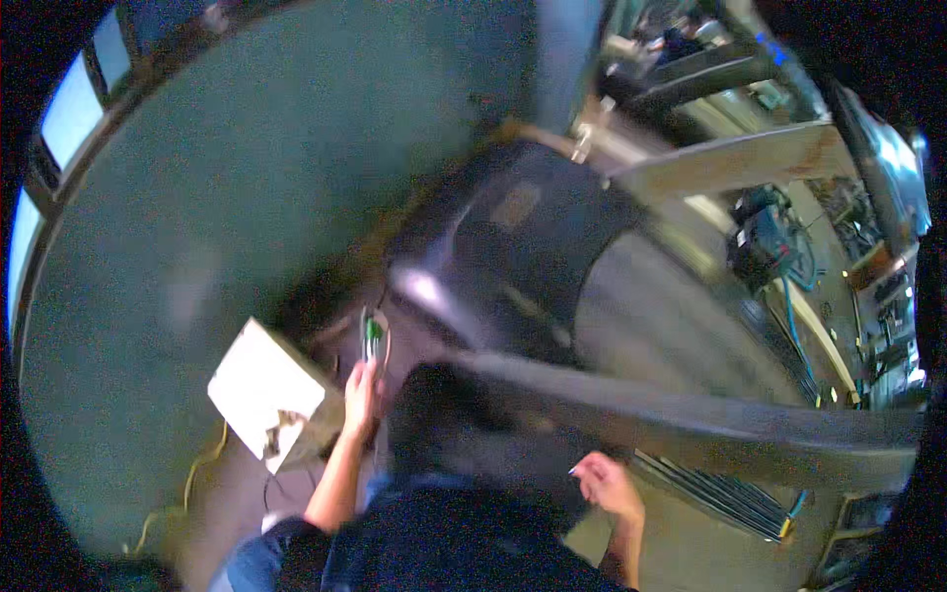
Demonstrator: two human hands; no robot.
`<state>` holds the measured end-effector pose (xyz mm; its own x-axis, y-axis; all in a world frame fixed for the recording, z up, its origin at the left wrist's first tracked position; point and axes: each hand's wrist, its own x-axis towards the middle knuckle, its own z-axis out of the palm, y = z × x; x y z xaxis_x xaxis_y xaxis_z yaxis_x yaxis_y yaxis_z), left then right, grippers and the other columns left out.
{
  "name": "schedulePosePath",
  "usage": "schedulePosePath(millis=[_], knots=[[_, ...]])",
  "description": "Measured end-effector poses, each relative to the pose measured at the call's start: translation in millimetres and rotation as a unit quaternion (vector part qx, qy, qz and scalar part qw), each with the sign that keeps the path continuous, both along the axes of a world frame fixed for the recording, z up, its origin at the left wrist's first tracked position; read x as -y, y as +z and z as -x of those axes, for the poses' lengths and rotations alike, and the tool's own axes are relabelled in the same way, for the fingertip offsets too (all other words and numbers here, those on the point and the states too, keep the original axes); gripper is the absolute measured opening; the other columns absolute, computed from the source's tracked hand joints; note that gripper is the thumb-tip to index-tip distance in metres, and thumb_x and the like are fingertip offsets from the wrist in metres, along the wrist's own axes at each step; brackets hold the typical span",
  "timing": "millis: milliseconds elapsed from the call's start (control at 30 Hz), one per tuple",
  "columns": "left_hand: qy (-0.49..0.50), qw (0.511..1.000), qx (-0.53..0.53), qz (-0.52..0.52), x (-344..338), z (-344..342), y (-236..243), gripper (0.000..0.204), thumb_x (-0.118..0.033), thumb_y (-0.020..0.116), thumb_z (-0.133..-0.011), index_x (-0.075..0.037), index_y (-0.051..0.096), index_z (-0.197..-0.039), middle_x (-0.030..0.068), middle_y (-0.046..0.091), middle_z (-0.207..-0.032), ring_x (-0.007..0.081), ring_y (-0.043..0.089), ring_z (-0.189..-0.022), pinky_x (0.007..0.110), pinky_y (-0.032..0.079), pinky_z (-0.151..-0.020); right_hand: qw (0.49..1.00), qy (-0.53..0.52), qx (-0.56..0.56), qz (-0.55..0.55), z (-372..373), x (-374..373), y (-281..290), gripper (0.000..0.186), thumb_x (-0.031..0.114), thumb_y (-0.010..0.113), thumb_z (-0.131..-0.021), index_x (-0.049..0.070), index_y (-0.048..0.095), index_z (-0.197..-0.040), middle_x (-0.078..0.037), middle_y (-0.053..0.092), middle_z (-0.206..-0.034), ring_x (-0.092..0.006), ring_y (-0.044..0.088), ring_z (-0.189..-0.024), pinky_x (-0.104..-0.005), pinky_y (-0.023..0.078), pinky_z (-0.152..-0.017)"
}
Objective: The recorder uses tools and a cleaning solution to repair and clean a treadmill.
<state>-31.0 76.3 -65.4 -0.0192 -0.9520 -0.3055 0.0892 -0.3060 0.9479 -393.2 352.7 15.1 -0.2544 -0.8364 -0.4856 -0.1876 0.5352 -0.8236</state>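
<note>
My left hand [363, 395] reaches forward, left of centre. Its fingers are closed round a slim tool with a green part [373, 331] and pale, narrow sides; blur hides its exact kind. Close to that hand, on its left, stands a pale box [266, 390] with a dark, ragged mark or opening near its lower corner. My right hand [607, 485] hovers at the lower right, beside a long grey beam [691, 409]. Its fingers are curled together, with a tiny light spot at the tips that is too small to name.
A big grey-green wall or panel [296, 138] fills the left. Ahead lies a dark, bulky curved shape [523, 247]. Thin dark rods [715, 493] lie bundled at the lower right, and a dark machine with blue hoses [764, 242] stands farther right. A yellow cable [202, 464] trails at the lower left.
</note>
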Motion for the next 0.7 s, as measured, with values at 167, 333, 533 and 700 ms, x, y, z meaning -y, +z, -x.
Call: schedulePosePath(millis=[167,333,533,700], knots=[[-0.033,0.985,0.017,0.166,3.6,-3.0,67.3,0.033,-0.035,0.048,-0.108,-0.012,0.056,-0.086,-0.0062,0.047,-0.066,0.0033,0.04,-0.055,0.022,0.029,-0.047,0.961,0.03,-0.105,0.252,-27.2,39.0,88.5,0.01,0.012,0.067,-0.096,0.002,0.063,-0.094,-0.003,0.065,-0.064,-0.0079,0.061,-0.057,-0.0249,0.046,-0.051],[-0.077,0.96,-0.074,0.26,42.8,51.4,190.0,0.05,-0.051,0.036,-0.107,-0.011,0.056,-0.086,-0.0015,0.046,-0.058,0.0072,0.033,-0.039,0.025,0.024,-0.037,0.678,-0.087,-0.606,0.407,5.1,72.6,172.7,0.008,0.007,0.061,-0.094,-0.001,0.059,-0.093,-0.013,0.065,-0.068,-0.0307,0.067,-0.066,-0.0422,0.054,-0.086],[-0.121,0.917,-0.208,0.319,78.1,117.1,270.3,0.053,-0.05,0.034,-0.108,-0.003,0.058,-0.102,-0.0001,0.047,-0.062,0.0075,0.031,-0.039,0.024,0.023,-0.036,0.685,-0.043,-0.69,0.23,4.0,81.3,167.1,0.011,0.009,0.059,-0.089,-0.002,0.056,-0.087,-0.014,0.061,-0.058,-0.0314,0.065,-0.061,-0.0426,0.053,-0.082],[-0.172,0.907,-0.238,0.302,47.8,144.3,269.6,0.058,-0.049,0.03,-0.109,0.001,0.058,-0.113,-0.0007,0.042,-0.059,0.0076,0.028,-0.036,0.025,0.022,-0.033,0.684,-0.047,-0.701,0.199,0.5,85.0,164.6,0.011,0.007,0.061,-0.074,0.001,0.056,-0.081,-0.014,0.063,-0.058,-0.0295,0.064,-0.059,-0.0398,0.054,-0.072]])
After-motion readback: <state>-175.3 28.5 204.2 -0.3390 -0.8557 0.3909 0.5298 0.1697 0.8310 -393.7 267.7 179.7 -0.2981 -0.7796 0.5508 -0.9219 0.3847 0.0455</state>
